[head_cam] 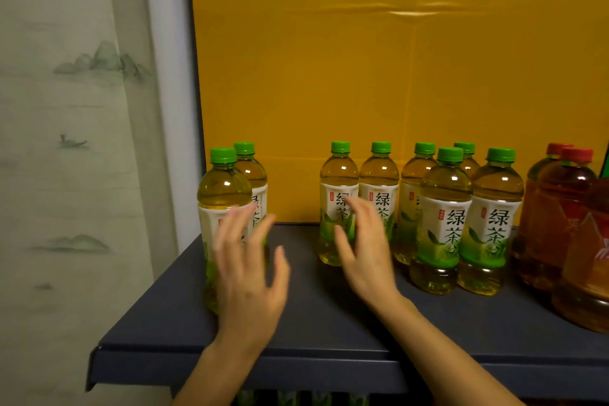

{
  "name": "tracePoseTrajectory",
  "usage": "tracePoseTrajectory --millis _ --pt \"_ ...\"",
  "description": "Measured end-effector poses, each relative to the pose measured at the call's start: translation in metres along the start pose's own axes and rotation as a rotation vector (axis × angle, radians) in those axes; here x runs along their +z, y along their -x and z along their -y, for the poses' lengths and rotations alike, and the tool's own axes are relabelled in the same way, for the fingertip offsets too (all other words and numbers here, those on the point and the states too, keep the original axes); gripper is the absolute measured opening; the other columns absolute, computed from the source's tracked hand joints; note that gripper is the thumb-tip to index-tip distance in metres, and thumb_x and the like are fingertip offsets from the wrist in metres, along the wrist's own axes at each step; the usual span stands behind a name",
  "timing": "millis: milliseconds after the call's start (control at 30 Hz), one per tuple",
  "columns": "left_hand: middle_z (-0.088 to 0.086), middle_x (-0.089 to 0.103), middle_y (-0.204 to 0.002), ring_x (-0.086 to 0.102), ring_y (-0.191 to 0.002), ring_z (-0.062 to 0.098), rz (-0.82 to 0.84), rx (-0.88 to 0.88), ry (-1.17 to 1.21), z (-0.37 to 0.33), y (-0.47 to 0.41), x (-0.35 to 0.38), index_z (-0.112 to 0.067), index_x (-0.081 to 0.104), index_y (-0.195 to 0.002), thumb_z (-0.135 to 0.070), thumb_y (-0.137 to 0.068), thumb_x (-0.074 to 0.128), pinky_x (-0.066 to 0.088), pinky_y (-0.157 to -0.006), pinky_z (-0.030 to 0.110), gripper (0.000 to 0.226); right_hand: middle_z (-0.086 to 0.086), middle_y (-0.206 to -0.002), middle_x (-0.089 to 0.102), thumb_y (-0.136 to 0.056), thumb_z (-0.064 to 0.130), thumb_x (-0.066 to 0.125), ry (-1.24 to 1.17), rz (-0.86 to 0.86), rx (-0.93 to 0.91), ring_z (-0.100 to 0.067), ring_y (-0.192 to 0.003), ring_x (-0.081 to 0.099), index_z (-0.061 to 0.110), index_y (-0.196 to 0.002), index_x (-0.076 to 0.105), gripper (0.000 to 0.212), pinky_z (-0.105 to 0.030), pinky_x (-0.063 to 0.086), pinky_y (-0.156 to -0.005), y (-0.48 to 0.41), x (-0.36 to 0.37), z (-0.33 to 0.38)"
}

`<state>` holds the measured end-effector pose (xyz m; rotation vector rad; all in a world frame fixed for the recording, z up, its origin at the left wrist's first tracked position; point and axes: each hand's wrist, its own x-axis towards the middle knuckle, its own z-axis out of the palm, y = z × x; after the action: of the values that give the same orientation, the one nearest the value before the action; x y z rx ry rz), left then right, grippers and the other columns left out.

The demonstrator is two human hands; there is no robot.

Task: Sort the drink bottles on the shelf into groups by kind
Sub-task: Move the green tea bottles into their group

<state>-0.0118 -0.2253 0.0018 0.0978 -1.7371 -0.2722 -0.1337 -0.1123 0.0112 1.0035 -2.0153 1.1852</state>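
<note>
Head: both hands (250, 273) splayed, empty

Bare shelf (296, 323) gap between left bottle pair (227, 208) and right bottle cluster (428, 214).

There is only one view, from a wide-angle camera on the person's head. It looks forward and a little down, over both forearms, to the dark shelf (329, 333) and the yellow back panel (362, 59) behind it. The camera is near: the left hand (245, 277) and the right hand (364, 250) fill the lower middle of the frame. Just beyond the fingers stand the green-cap bottles (445, 217); to the right of the right hand, the red-cap bottles (560, 224) are cut by the frame edge. To the left of the left hand hangs a painted curtain (72, 142). The straight lines bend slightly at the borders.
</note>
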Motion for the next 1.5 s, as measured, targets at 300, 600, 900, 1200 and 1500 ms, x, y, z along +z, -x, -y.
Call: tracePoseTrajectory --millis 300,600,900,1200,1500 --pt "0.015 0.037 -0.139 0.039 -0.129 0.028 0.26 -0.599 0.089 0.035 0.018 -0.02 -0.005 0.022 -0.139 -0.017 -0.066 0.08 0.033 -0.097 0.027 0.094 0.001 -0.136 0.048 -0.087 0.022 0.06 -0.662 0.524 0.305 -0.006 -0.117 0.046 0.022 -0.141 0.028 0.063 -0.028 0.041 -0.101 -0.018 0.082 0.052" --pt "0.005 0.05 -0.128 0.045 -0.109 0.009 0.289 -0.656 0.185 0.04 0.017 -0.028 -0.011 0.036 -0.132 -0.02 -0.071 0.076 0.037 -0.089 0.024 0.073 0.002 -0.128 0.057 -0.076 0.034 0.07 -0.483 0.42 0.283 -0.015 -0.119 0.052 0.023 -0.131 0.039 0.063 -0.044 0.043 -0.101 -0.016 0.083 0.044" --pt "0.007 0.052 -0.127 0.046 -0.104 0.01 0.318 -0.66 0.274 0.033 0.014 -0.032 -0.01 0.033 -0.132 -0.011 -0.072 0.075 0.038 -0.088 0.025 0.073 0.009 -0.123 0.058 -0.078 0.03 0.07 -0.363 0.195 0.263 -0.006 -0.114 0.053 0.025 -0.127 0.045 0.055 -0.032 0.045 -0.1 0.015 -0.002 0.009" --pt "-0.002 0.059 -0.118 0.055 -0.106 0.011 0.433 -0.653 0.421 0.025 0.01 -0.018 -0.018 0.044 -0.123 -0.017 -0.072 0.076 0.043 -0.089 0.027 0.06 0.014 -0.119 0.054 -0.081 0.033 0.066 -0.186 0.065 0.317 -0.008 -0.116 0.051 0.028 -0.128 0.045 0.052 -0.033 0.044 -0.098 0.032 -0.047 -0.026" --pt "0.003 0.052 -0.108 0.054 -0.107 0.021 0.549 -0.492 0.278 -0.003 -0.001 0.031 -0.013 0.05 -0.117 -0.035 -0.069 0.077 0.047 -0.089 0.039 0.059 -0.002 -0.127 0.054 -0.073 0.031 0.076 0.008 -0.131 0.343 -0.018 -0.118 0.052 0.014 -0.132 0.037 0.073 -0.028 0.041 -0.09 0.036 -0.046 -0.019"
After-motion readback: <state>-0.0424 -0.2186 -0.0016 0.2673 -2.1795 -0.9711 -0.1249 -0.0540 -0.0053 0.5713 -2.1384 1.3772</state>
